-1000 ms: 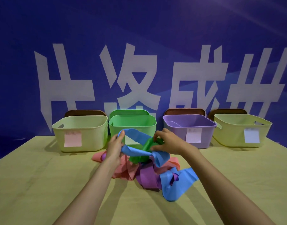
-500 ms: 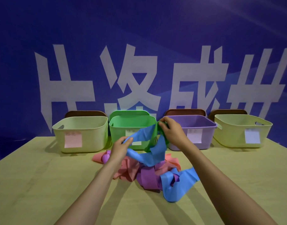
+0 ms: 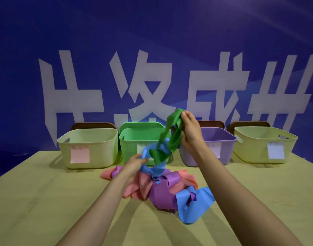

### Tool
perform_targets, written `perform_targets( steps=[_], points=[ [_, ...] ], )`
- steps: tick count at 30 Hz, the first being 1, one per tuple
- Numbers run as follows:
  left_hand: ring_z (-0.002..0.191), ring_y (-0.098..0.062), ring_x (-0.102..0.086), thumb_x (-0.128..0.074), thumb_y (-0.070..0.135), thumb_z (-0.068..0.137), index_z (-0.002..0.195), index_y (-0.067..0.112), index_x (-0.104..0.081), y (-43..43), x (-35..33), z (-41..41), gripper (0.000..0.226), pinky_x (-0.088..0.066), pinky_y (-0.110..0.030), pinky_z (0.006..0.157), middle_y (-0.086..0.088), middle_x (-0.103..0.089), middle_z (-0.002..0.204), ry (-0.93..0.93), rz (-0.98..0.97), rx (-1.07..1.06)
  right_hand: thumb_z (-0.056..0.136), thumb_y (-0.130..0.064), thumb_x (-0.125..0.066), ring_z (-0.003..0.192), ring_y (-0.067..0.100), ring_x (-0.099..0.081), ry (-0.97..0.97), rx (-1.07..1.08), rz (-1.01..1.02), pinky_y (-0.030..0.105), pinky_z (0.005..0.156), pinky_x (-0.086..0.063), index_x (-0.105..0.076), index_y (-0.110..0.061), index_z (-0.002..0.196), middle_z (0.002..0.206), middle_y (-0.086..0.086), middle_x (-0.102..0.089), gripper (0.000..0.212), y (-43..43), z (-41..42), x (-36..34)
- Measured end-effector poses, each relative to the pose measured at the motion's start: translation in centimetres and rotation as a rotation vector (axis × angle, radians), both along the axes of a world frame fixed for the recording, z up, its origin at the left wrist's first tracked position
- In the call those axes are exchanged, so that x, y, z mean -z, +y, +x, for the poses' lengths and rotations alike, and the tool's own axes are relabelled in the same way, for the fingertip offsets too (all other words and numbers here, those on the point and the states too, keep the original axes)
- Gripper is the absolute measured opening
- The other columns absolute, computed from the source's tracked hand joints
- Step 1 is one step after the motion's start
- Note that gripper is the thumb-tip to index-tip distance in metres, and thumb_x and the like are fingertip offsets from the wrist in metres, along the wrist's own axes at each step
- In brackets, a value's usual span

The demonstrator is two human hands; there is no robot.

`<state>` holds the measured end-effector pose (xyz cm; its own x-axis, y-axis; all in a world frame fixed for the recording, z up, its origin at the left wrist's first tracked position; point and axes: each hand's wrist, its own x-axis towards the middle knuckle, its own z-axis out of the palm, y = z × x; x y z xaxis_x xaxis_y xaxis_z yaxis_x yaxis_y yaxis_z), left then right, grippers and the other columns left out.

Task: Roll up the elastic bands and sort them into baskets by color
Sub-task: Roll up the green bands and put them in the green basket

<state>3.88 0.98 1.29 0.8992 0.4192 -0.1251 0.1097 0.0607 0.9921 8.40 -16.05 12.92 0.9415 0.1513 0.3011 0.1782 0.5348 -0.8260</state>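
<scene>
a pale wooden table [image 3: 45, 192] is standing before a blue banner wall, carrying a row of baskets and a tangled pile of bands [image 3: 161, 190]. the right hand [image 3: 191, 134] is holding the green band [image 3: 173, 119] high above the pile, fingers [image 3: 185, 115] pinched tight on its top end. the band is hanging lengthwise, down and leftward, knotted through a blue band [image 3: 152, 168]. the left hand [image 3: 134, 164], lower and nearer the pile, is gripping that blue band with curled fingers. the green basket [image 3: 132, 139] is sitting just behind the knot.
</scene>
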Motion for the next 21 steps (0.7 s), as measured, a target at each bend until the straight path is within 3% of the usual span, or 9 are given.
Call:
perform_targets(
  steps=[3,7,8,10,11,14,16,18,21],
  points=[
    [0.111,-0.029,-0.058,-0.069,0.009,0.084,0.138,0.011,-0.044,-0.6,0.2,-1.0,0.059,-0.049,-0.032,0.085,-0.018,-0.054,0.130,0.092,0.206,0.102,0.098,-0.015,-0.048,0.064,0.012,-0.063,0.066,-0.029,-0.076,0.020,0.052,-0.052,-0.061,-0.008,0.094,0.076,0.005,-0.066,0.015,0.3,0.0,0.8],
    [0.114,-0.021,-0.057,-0.086,0.027,0.060,0.127,0.035,-0.049,-1.7,-0.7,-1.4,0.076,-0.046,-0.037,0.100,-0.001,-0.057,0.128,-0.040,0.301,0.221,0.100,-0.017,-0.045,0.060,0.016,-0.066,0.199,-0.176,0.011,0.024,0.054,-0.055,-0.060,-0.005,0.089,0.074,0.010,-0.068,0.022,0.8,0.1,1.9],
    [0.111,-0.017,-0.055,-0.083,0.022,0.067,0.129,0.030,-0.050,-2.2,-1.2,-1.5,0.071,-0.046,-0.031,0.098,0.004,-0.056,0.123,-0.080,0.300,0.248,0.100,-0.017,-0.044,0.059,0.016,-0.066,0.205,-0.213,0.034,0.025,0.055,-0.055,-0.060,-0.006,0.088,0.071,0.009,-0.068,0.023,0.8,0.0,2.0],
    [0.091,-0.012,-0.058,-0.070,0.015,0.084,0.125,0.015,-0.059,-2.9,-2.4,-1.4,0.043,-0.048,-0.018,0.075,0.001,-0.062,0.106,-0.140,0.335,0.180,0.099,-0.019,-0.045,0.057,0.014,-0.066,0.187,-0.250,0.075,0.024,0.055,-0.055,-0.060,-0.006,0.087,0.067,0.006,-0.068,0.023,0.7,-0.2,1.8],
    [0.081,-0.012,-0.057,-0.065,0.016,0.088,0.120,0.013,-0.063,-2.9,-2.9,-1.3,0.032,-0.045,-0.020,0.066,-0.002,-0.064,0.098,-0.153,0.356,0.093,0.098,-0.020,-0.046,0.054,0.012,-0.064,0.177,-0.246,0.101,0.022,0.052,-0.054,-0.060,-0.008,0.086,0.062,0.003,-0.068,0.022,0.5,-0.3,1.5],
    [0.072,-0.016,-0.057,-0.059,0.016,0.091,0.095,0.016,-0.067,-2.2,-4.1,-1.4,0.008,-0.043,-0.027,0.066,-0.003,-0.068,0.084,-0.185,0.386,-0.092,0.096,-0.021,-0.051,0.052,0.010,-0.064,0.178,-0.178,0.208,0.021,0.050,-0.052,-0.062,-0.011,0.089,0.059,-0.001,-0.068,0.016,-0.4,-0.3,0.6],
    [0.058,-0.012,-0.057,-0.048,0.000,0.091,0.090,0.011,-0.060,-2.2,-5.2,-1.9,0.015,-0.045,-0.026,0.059,-0.003,-0.062,0.070,-0.245,0.265,-0.090,0.095,-0.019,-0.053,0.047,0.009,-0.061,0.189,-0.128,0.219,0.019,0.046,-0.049,-0.060,-0.011,0.089,0.057,-0.001,-0.065,0.013,-1.1,0.3,0.4],
    [0.045,-0.010,-0.053,-0.045,-0.008,0.089,0.089,0.007,-0.052,-2.7,-6.9,-3.0,0.017,-0.048,-0.028,0.053,-0.007,-0.054,0.065,-0.345,-0.080,0.021,0.095,-0.017,-0.053,0.040,0.006,-0.052,0.242,-0.093,0.189,0.018,0.041,-0.044,-0.060,-0.010,0.090,0.051,-0.002,-0.059,0.011,-1.7,1.0,0.8],
    [0.058,-0.012,-0.061,-0.057,-0.001,0.077,0.082,0.009,-0.059,-2.5,-8.8,-4.6,0.011,-0.053,-0.030,0.067,-0.005,-0.061,0.069,-0.426,-0.541,0.322,0.095,-0.009,-0.051,0.031,0.005,-0.041,0.359,-0.062,0.188,0.016,0.033,-0.034,-0.056,-0.008,0.083,0.046,-0.002,-0.053,0.013,-2.4,1.9,2.0]
  ],
)
